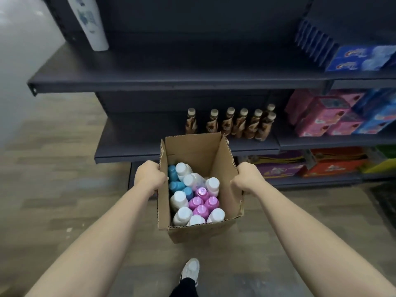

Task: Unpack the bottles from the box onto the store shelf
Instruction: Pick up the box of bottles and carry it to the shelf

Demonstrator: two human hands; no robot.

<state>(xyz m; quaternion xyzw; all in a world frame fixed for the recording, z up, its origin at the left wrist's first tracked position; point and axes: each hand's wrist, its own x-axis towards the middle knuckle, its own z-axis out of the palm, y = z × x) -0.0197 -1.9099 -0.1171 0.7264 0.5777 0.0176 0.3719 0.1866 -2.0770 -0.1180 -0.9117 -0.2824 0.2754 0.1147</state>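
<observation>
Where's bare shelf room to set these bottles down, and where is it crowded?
Upper shelf: a wide bare stretch between the tall white bottle at its left end and the blue boxes on the right. Middle shelf: bare left of the brown bottles. Crowded: the bay right of them, packed with pink boxes.

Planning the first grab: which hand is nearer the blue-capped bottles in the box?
Left. The left hand grips the box wall right beside the blue-capped bottles; the right hand grips the opposite wall.
</observation>
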